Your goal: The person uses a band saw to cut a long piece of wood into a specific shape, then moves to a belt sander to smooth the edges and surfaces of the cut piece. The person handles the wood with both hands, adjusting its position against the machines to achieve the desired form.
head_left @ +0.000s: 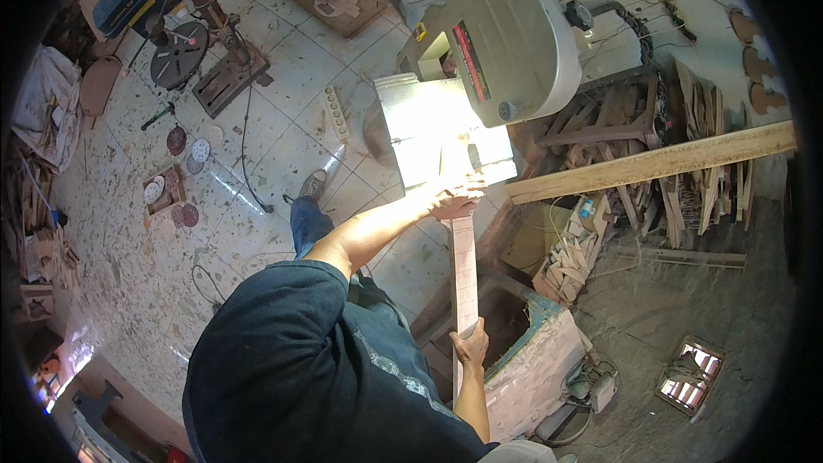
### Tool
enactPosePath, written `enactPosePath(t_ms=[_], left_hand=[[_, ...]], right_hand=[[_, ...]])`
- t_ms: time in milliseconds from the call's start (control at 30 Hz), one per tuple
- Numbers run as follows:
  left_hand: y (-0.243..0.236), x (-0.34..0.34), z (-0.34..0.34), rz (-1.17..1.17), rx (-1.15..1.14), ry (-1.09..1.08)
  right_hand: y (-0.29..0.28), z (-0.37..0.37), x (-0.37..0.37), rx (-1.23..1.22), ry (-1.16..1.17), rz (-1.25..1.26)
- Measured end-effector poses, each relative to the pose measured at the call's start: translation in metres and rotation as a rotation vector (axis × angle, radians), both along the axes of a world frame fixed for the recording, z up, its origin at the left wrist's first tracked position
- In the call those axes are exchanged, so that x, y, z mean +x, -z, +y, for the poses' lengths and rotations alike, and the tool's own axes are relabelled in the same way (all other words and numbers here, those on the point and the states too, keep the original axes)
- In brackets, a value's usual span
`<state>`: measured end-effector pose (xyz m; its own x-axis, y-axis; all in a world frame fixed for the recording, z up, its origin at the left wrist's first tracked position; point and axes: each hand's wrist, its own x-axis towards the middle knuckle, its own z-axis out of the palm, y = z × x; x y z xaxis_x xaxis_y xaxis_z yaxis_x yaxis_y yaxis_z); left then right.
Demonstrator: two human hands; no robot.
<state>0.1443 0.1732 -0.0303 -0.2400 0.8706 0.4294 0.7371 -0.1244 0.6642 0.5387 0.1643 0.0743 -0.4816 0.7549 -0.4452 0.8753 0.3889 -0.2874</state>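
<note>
Board (464, 279), pale, cross-lined, runs from 6 toward 12 o'clock beside the body. Right hand (471, 345) closed around its lower part. Pale-sided box (530, 381) at 4 o'clock from that hand. Further out, left hand (459, 199) laid over the board's upper part, touching; how far its fingers close, cannot tell (glare). Readings below taken from left hand. Tabletop (399, 133) just beyond, 12 o'clock, brightly lit; board's far end lost in glare there. Wood scraps (570, 263), 4 o'clock. Grey-green band saw (514, 43), 1 o'clock. Long plank (656, 161), 3 o'clock. Farthest: round discs (201, 150) on tiled floor (283, 116), 9 o'clock; drill press (180, 51), 10 o'clock.
</note>
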Motion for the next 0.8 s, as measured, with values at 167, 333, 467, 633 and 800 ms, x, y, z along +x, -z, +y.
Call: enactPosePath(t_ms=[167, 333, 467, 633, 800], left_hand=[[0.0008, 0.0, -0.0006, 0.031, 0.037, -0.003], [-0.0061, -0.0015, -0.0027, -0.006, 0.062, -0.004], [-0.0051, -0.0022, -0.0024, 0.003, 0.072, 0.003], [-0.0073, -0.0039, -0.0037, 0.052, 0.075, 0.019], [-0.0043, -0.002, 0.0004, -0.005, 0.064, -0.005]], right_hand=[[-0.0037, -0.0034, -0.0026, 0.003, 0.0, -0.006], [-0.002, -0.0023, -0.0025, -0.005, 0.006, -0.008], [-0.0007, -0.0016, -0.0007, -0.009, 0.006, 0.001], [-0.0022, -0.004, -0.0034, 0.0, 0.017, 0.0], [-0.0025, -0.0036, -0.0033, -0.02, 0.031, 0.003]])
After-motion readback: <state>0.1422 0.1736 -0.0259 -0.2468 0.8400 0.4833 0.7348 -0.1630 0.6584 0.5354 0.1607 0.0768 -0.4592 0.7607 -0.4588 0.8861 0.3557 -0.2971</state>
